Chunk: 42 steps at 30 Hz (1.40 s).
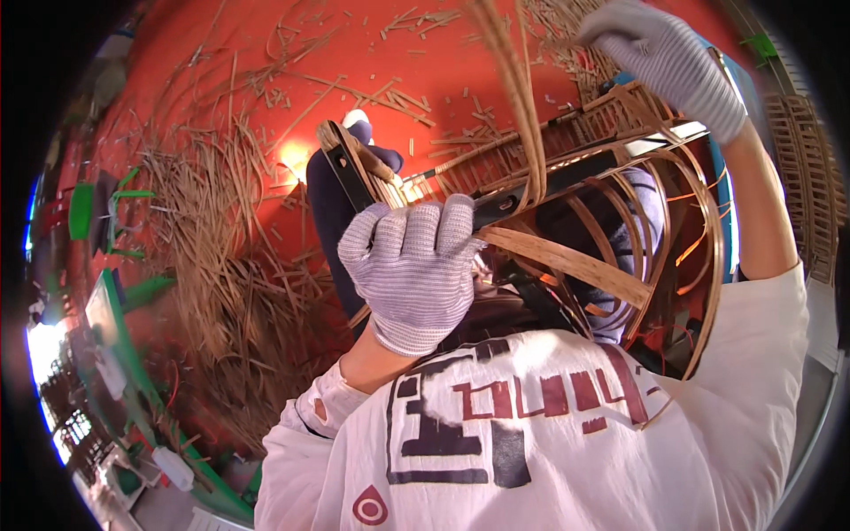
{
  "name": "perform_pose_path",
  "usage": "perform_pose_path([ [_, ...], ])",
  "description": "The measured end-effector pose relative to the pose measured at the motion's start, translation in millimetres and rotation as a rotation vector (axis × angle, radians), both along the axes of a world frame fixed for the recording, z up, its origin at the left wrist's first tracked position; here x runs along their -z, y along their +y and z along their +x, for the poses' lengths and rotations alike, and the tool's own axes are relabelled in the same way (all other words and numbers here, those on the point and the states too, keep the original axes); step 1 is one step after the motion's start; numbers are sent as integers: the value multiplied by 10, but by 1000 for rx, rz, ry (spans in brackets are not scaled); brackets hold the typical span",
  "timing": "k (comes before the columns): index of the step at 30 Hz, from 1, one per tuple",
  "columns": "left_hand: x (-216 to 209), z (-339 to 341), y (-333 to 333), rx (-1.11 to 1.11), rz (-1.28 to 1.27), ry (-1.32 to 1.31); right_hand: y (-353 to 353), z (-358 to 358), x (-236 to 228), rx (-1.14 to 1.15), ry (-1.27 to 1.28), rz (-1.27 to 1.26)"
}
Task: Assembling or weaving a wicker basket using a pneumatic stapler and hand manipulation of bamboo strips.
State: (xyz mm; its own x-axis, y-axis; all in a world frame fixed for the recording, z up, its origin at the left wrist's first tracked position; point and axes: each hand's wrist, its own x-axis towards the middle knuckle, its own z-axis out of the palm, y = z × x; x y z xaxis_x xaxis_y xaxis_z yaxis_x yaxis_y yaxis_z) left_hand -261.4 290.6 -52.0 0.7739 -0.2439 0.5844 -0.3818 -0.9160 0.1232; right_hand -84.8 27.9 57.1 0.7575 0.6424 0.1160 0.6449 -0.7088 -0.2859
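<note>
My left hand point(412, 265), in a ribbed light-grey glove, is closed over the black corner of a woven frame, with its fingers curled at the edge. The frame point(553, 190) has dark bars and brown flat strips wrapped along it, and it lies across my lap. One long brown strip point(522, 115) rises from the bar right of my left hand and leaves the picture at the top. Farther up on the right, my right hand point(668, 75), gloved alike, is raised with bent fingers above the frame's far end. Whatever those fingers hold is hidden.
A big heap of loose brown strips point(221, 257) covers the red floor point(266, 62) on the left, with short offcuts scattered farther away. Curved strips point(708, 239) bow out from the frame's right side. Green-edged gear point(133, 345) stands left; a slatted brown panel point(801, 177) stands right.
</note>
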Motion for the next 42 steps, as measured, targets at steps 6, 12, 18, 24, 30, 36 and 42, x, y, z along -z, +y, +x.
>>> perform_pose_path([
  [6, -62, 12, 36, 19, -15, 7, 506, -342, 109, -500, 170, 120],
  [12, -92, 6, 65, 30, 2, 54, 420, -331, 205, -514, 9, 1],
  [18, -10, 32, 9, 1, -70, 6, 312, -404, 360, -590, -119, -144],
  [24, -14, -32, -20, -13, 13, -24, 318, -445, 399, -560, -25, 39],
  [30, -86, -52, -10, -3, -11, 14, 409, -492, 450, -556, 251, 218],
  [36, -102, -107, 127, 104, -177, 85, 566, -435, 454, -511, 319, 306],
  [42, -57, -53, 96, 212, -270, -59, 555, -401, 415, -619, 113, 316],
])
